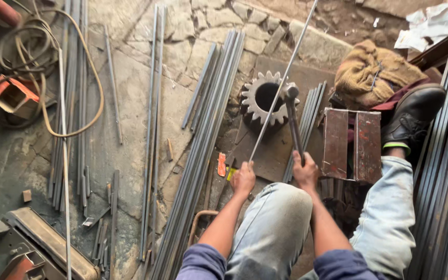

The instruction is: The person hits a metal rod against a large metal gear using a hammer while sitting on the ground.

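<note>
My left hand (243, 179) grips the near end of a long thin steel rod (282, 83) that runs up and to the right across a large toothed gear (262, 97). My right hand (305, 172) holds the handle of a hammer (291, 111), whose head rests on the rod at the gear's right rim. The gear lies on a dark steel plate (265, 150) on the stone floor. My knees, in pale jeans, are just below both hands.
Bundles of long steel bars (203, 150) lie left of the plate, more bars (444, 171) at the right. A rusty metal box (352, 144), a black shoe (411, 116), a burlap sack (372, 70), a coiled hose (47, 67) and orange machine parts (11, 96) surround me.
</note>
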